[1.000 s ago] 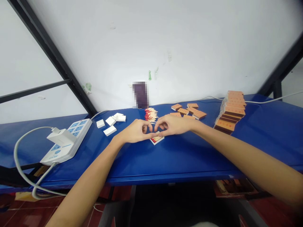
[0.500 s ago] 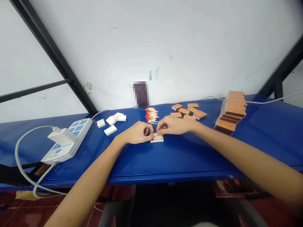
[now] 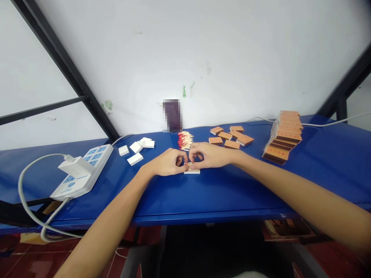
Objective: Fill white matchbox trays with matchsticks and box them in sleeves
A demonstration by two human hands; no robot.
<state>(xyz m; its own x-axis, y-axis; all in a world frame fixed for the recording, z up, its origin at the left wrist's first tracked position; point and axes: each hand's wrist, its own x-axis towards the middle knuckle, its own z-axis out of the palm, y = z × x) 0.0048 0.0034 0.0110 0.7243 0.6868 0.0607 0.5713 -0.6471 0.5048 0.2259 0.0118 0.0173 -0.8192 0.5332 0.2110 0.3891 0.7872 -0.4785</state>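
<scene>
A small white matchbox tray (image 3: 192, 169) with matches in it lies on the blue table (image 3: 220, 189), mostly hidden under my fingers. My left hand (image 3: 166, 162) has its fingers curled and pinches the tray's left end. My right hand (image 3: 208, 155) is curled over the tray's right side, fingertips pressed on the matches. Just behind the hands lies a loose pile of red-tipped matches (image 3: 184, 139).
Several white empty trays (image 3: 135, 150) lie at the left, next to a white power strip (image 3: 82, 170) with a plugged adapter and cable. Orange matchbox sleeves (image 3: 231, 136) are scattered at the back right, beside a tall stack of orange boxes (image 3: 285, 136). A dark object (image 3: 172, 115) leans on the wall.
The tray has turned from a slant to lie square to the table edge. Both hands have closed in tighter over it, the right hand sliding slightly left.
</scene>
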